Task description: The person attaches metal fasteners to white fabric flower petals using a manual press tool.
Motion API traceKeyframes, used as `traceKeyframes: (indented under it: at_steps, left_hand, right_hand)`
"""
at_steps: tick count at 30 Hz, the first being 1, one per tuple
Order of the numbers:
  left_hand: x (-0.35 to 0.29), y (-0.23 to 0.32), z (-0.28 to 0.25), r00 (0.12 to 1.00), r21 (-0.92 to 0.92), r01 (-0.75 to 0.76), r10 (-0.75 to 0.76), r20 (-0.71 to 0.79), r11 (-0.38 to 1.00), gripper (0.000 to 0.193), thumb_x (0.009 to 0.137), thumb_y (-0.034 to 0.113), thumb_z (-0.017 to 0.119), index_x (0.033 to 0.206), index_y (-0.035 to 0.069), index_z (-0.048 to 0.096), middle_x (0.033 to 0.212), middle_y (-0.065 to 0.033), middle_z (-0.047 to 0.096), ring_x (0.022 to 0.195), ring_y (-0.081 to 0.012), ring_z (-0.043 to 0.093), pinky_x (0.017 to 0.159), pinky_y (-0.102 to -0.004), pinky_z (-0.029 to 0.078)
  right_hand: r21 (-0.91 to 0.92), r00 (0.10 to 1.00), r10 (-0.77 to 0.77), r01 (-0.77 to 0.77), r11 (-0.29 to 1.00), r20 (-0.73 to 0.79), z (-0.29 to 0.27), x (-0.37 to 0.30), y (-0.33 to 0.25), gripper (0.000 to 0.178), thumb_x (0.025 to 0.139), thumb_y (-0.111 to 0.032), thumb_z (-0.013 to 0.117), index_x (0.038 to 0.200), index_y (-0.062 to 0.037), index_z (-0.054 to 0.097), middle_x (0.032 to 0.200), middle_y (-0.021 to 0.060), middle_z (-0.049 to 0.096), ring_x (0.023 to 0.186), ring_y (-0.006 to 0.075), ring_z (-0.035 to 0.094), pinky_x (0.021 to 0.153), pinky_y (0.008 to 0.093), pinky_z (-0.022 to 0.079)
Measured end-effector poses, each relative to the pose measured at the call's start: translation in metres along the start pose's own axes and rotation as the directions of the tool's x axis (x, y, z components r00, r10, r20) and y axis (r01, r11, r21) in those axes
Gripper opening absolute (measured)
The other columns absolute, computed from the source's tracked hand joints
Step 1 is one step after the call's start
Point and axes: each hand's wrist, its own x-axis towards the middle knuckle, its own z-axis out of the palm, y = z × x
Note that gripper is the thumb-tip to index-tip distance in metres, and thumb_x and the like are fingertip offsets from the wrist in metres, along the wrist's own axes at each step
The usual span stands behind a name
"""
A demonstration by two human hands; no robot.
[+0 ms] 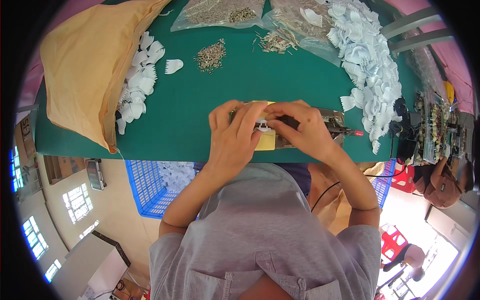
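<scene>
At the near edge of the green table, my left hand (pixel 234 132) and my right hand (pixel 306 127) come together around a small white plastic claw clip piece (pixel 263 127). The left thumb and fingers grip its left side. My right thumb and forefinger are pinched at its upper right; anything tiny between them is too small to make out. Beneath the hands lies a yellow pad (pixel 267 142) on a brownish block or fixture (pixel 330 119), partly covered by my fingers. A dark tool with a red tip (pixel 356 133) lies right of my right hand.
Loose white toothed clip pieces spill from a tan sack (pixel 82 75) and form a large heap (pixel 367 65) at right. Small metal springs (pixel 210 56) and thin pins (pixel 278 41) lie near clear bags (pixel 217 12). A blue basket (pixel 145 187) stands below; people are at right.
</scene>
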Motion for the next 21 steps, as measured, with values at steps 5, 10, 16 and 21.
traceKeyframes:
  at_steps: [5,10,16,21]
  left_hand:
    - [0.001,-0.014,-0.004,0.983,-0.101,-0.006,0.024,0.183,0.995,0.074,0.082,0.005,0.079,0.15,0.01,0.049,0.113,-0.0017,0.074,0.124,-0.0278,0.053,0.107,-0.0482,0.034]
    - [0.007,-0.016,-0.009,0.975,-0.12,-0.037,0.062,0.212,0.992,0.064,0.084,0.008,0.078,0.143,0.007,0.054,0.113,-0.0059,0.071,0.119,-0.0284,0.054,0.105,-0.0476,0.037]
    - [0.005,-0.023,-0.002,0.978,-0.218,0.019,0.027,0.209,0.976,0.051,0.086,0.015,0.079,0.135,0.013,0.066,0.113,-0.0013,0.071,0.119,-0.0287,0.053,0.104,-0.0445,0.039]
    - [0.005,-0.03,-0.002,0.972,-0.191,-0.094,0.132,0.197,0.977,0.036,0.085,0.017,0.079,0.121,0.016,0.074,0.113,-0.0005,0.07,0.118,-0.0279,0.055,0.104,-0.044,0.039]
  right_hand:
    - [-0.392,0.922,-0.38,0.323,0.861,-0.074,0.005,-0.014,-0.003,0.024,0.073,-0.006,0.084,0.091,-0.0097,0.068,0.098,0.0032,0.066,0.097,0.027,0.062,0.084,0.0409,0.047]
    - [-0.44,0.889,-0.428,0.322,0.838,-0.164,0.019,-0.013,0.001,0.023,0.073,-0.005,0.084,0.09,-0.0096,0.069,0.094,0.0031,0.065,0.093,0.0264,0.061,0.082,0.0404,0.046]
    - [-0.253,0.951,-0.275,0.234,0.939,-0.14,0.008,-0.006,0.001,0.021,0.076,-0.002,0.082,0.093,-0.0079,0.071,0.094,0.0055,0.069,0.089,0.0265,0.064,0.078,0.0389,0.05]
    - [0.004,0.996,0.057,-0.057,0.998,-0.074,-0.004,0.003,0.008,0.007,0.089,-0.004,0.075,0.096,-0.0011,0.075,0.093,0.0078,0.073,0.087,0.0217,0.069,0.073,0.0334,0.055]
